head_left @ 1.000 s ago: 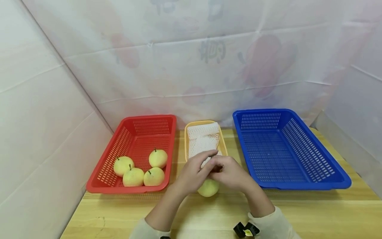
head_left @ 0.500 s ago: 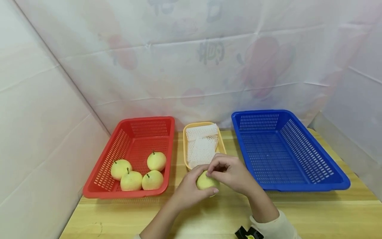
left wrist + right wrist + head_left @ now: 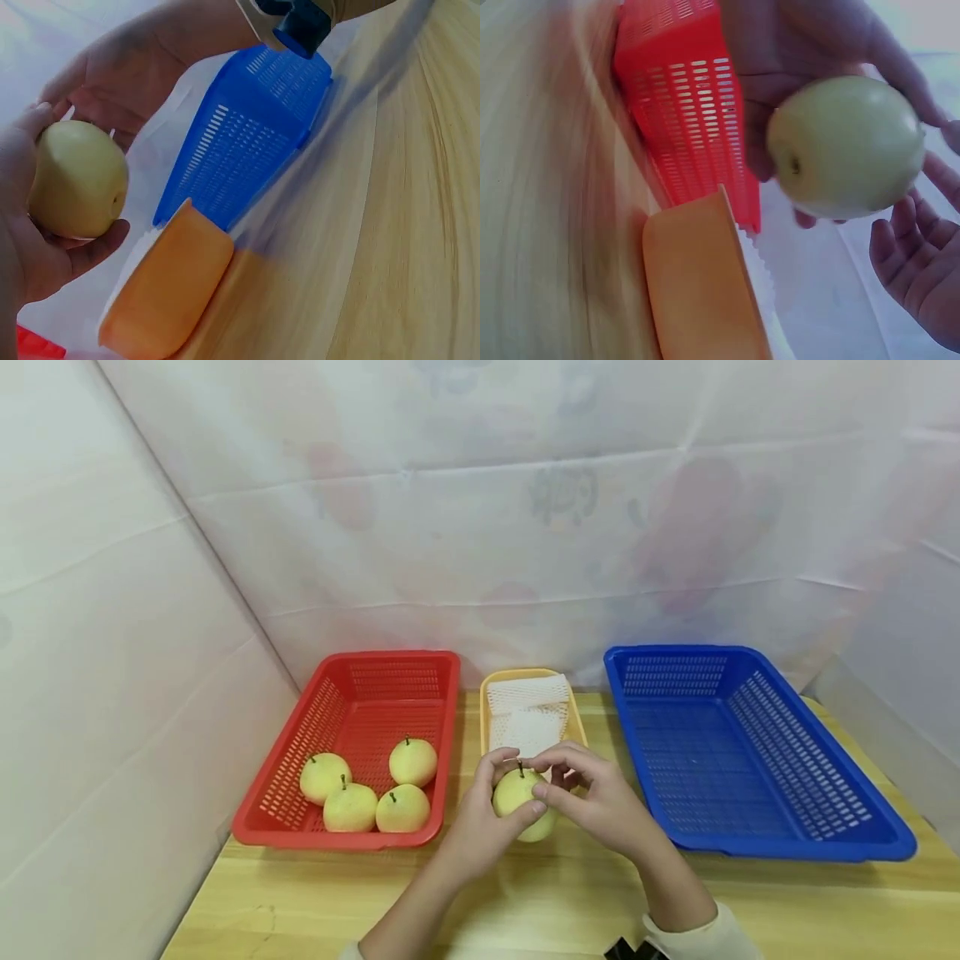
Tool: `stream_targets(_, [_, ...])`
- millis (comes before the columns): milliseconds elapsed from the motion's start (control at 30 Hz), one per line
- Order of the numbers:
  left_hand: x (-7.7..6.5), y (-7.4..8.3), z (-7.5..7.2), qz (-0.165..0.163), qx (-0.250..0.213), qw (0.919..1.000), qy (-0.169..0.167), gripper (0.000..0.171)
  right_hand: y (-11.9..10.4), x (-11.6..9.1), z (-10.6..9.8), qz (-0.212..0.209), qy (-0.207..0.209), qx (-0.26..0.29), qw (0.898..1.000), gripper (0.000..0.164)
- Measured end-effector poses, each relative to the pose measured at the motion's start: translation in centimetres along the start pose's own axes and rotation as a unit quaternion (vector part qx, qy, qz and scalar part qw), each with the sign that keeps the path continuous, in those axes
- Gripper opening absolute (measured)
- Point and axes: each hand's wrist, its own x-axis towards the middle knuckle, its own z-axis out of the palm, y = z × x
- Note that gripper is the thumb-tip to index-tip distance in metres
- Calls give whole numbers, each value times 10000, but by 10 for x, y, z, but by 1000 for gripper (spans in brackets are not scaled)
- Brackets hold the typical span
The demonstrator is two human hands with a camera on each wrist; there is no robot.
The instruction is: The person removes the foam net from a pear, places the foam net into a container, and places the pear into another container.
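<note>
A round yellow pear [image 3: 516, 792] is held above the table in front of the small orange basket. My left hand [image 3: 480, 822] cups its left side, thumb across the front and fingers behind. From the right, my right hand [image 3: 600, 797] sets its thumb and index finger on the upper part, around the stem. In the left wrist view, the pear [image 3: 79, 180] lies in the left palm. The right wrist view shows the pear's [image 3: 847, 146] dimpled end, with the right hand's other fingers [image 3: 919, 240] loosely curled beside it.
The red basket [image 3: 337, 839] on the left contains several more pears [image 3: 350, 807]. White foam net sleeves [image 3: 528, 695] lie in the orange basket [image 3: 486, 681]. On the right stands a blue basket [image 3: 750, 760]. Cloth walls [image 3: 465, 552] enclose the back and sides of the wooden table [image 3: 315, 893].
The hands covered the pear, then the right fingers pinched at its top. Now the stem shows upright, and the right thumb and index finger have spread around it. The left hand kept its grip.
</note>
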Motion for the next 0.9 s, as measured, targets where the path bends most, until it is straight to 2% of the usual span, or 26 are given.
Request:
stream_targets(200, [-1, 5, 2, 478, -740, 9952, 415, 43, 6, -2, 1, 191, -314, 0, 9993, 39])
stream_targets(300, [0, 9, 0, 700, -905, 9910, 698, 41, 7, -1, 3, 401, -582, 88, 9975, 53])
stream_targets(400, [2, 12, -1, 832, -988, 9881, 830, 39, 6, 0, 6, 577, -635, 298, 9959, 63])
stream_targets(500, [0, 18, -6, 948, -781, 9888, 854, 38, 1, 3, 12, 601, -444, 441, 9962, 66])
stream_targets(567, [-2, 26, -9, 914, -482, 9909, 865, 40, -6, 4, 16, 525, -236, 308, 9979, 67])
stream_targets(667, [-8, 44, -15, 590, 121, 9939, 923, 49, -21, 7, 21, 291, 118, -82, 9995, 67])
stream_targets(767, [-15, 65, -20, 208, 673, 9930, 949, 60, -35, 11, 28, 98, 417, -376, 9984, 65])
stream_targets(833, [-17, 73, -25, 104, 887, 9914, 956, 64, -41, 13, 34, 42, 529, -394, 9978, 65])
stream_targets(900, [-18, 76, -31, 60, 842, 9920, 938, 65, -43, 15, 41, 23, 523, -230, 9984, 67])
